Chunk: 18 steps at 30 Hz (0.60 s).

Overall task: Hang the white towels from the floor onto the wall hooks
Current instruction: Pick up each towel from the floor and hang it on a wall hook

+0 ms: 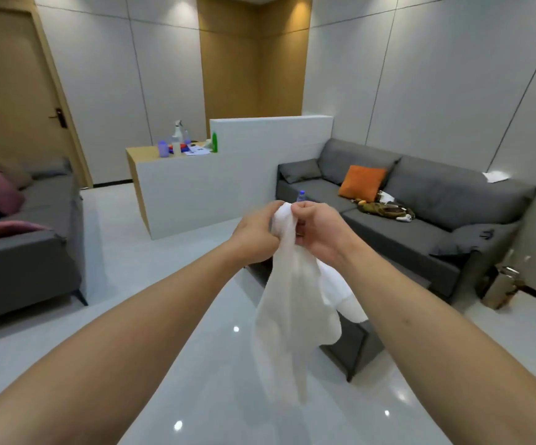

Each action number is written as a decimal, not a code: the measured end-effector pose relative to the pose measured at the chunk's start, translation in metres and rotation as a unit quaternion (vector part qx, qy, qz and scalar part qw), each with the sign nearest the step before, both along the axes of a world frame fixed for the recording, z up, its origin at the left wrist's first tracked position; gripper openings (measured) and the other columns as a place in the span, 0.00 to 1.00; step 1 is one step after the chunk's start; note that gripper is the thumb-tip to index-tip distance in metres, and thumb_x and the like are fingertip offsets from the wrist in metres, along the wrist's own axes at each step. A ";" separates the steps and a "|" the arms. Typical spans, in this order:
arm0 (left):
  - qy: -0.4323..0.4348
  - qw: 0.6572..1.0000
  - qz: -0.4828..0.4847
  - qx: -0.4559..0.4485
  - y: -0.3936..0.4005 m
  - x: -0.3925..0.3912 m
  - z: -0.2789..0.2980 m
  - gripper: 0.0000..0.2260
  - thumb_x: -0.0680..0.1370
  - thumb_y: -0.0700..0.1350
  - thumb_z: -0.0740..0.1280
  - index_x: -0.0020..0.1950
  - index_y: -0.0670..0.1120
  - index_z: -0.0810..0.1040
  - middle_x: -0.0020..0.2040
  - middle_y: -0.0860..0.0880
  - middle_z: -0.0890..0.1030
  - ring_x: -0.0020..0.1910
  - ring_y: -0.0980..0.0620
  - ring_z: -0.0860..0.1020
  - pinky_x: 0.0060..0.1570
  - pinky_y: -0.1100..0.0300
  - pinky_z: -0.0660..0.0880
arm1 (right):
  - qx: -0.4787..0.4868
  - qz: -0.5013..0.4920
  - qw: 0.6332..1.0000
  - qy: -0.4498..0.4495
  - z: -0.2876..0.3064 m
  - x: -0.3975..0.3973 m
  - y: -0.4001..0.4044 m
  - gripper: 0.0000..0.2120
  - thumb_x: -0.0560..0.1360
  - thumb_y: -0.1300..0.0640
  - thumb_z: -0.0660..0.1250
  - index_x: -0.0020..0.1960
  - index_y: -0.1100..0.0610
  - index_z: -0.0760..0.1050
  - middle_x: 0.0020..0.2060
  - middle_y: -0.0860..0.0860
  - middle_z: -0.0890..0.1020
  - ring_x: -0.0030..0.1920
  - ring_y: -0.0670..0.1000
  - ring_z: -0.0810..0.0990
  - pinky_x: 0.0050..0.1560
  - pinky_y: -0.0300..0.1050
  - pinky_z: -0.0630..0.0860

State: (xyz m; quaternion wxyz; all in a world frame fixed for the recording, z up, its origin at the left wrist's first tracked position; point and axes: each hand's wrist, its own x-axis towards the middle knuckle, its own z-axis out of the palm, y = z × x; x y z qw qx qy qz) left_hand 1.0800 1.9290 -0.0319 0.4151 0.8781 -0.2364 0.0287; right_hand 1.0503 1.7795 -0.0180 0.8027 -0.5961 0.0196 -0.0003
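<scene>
A white towel (292,316) hangs in front of me at arm's length, bunched at its top edge and drooping loose toward the floor. My left hand (253,234) and my right hand (319,232) are both closed on that top edge, close together, the towel pinched between them. A second white towel piece (343,297) shows behind the hanging one, lower right; whether it is a separate towel is unclear. No wall hooks are in view.
A grey sofa (420,207) with an orange cushion (361,183) stands at the right wall. Another grey sofa (25,252) is at the left. A white counter (189,194) with bottles stands ahead. A dark low table (353,348) sits under the towel. A door (9,91) is far left.
</scene>
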 end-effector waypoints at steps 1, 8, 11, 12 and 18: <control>0.014 0.999 -0.031 -0.007 -0.017 -0.002 0.002 0.29 0.67 0.42 0.66 0.63 0.67 0.69 0.54 0.58 0.78 0.49 0.57 0.76 0.44 0.63 0.74 | 0.034 -0.004 0.999 0.004 0.004 -0.004 -0.018 0.07 0.80 0.63 0.59 0.52 0.64 0.75 0.45 0.60 0.80 0.45 0.58 0.80 0.47 0.51 0.78; 0.129 0.971 -0.192 0.065 -0.174 -0.006 0.002 0.17 0.66 0.52 0.77 0.53 0.55 0.81 0.50 0.56 0.84 0.51 0.55 0.82 0.56 0.52 0.79 | 0.112 -0.098 0.989 0.018 0.019 -0.039 -0.178 0.09 0.79 0.60 0.61 0.40 0.59 0.75 0.33 0.54 0.76 0.34 0.53 0.79 0.48 0.51 0.76; 0.123 0.967 -0.208 0.085 -0.249 -0.010 0.001 0.12 0.69 0.51 0.76 0.45 0.46 0.79 0.44 0.50 0.82 0.44 0.51 0.80 0.49 0.55 0.79 | 0.088 -0.125 0.988 0.020 0.018 -0.060 -0.256 0.09 0.75 0.52 0.71 0.48 0.58 0.77 0.36 0.55 0.79 0.38 0.54 0.82 0.47 0.50 0.80; 0.114 0.968 -0.209 0.076 -0.273 -0.012 0.001 0.12 0.70 0.51 0.76 0.42 0.46 0.77 0.40 0.50 0.80 0.41 0.52 0.78 0.44 0.56 0.76 | 0.053 -0.132 0.990 0.017 0.017 -0.067 -0.282 0.13 0.73 0.50 0.74 0.49 0.59 0.79 0.37 0.55 0.81 0.39 0.55 0.83 0.46 0.49 0.81; 0.022 0.972 -0.232 -0.001 -0.398 -0.026 0.005 0.11 0.66 0.51 0.75 0.34 0.52 0.73 0.30 0.58 0.71 0.30 0.59 0.68 0.33 0.62 0.67 | -0.243 -0.110 0.959 0.094 0.000 -0.104 -0.405 0.19 0.68 0.50 0.79 0.52 0.62 0.83 0.47 0.58 0.86 0.47 0.56 0.86 0.46 0.47 0.81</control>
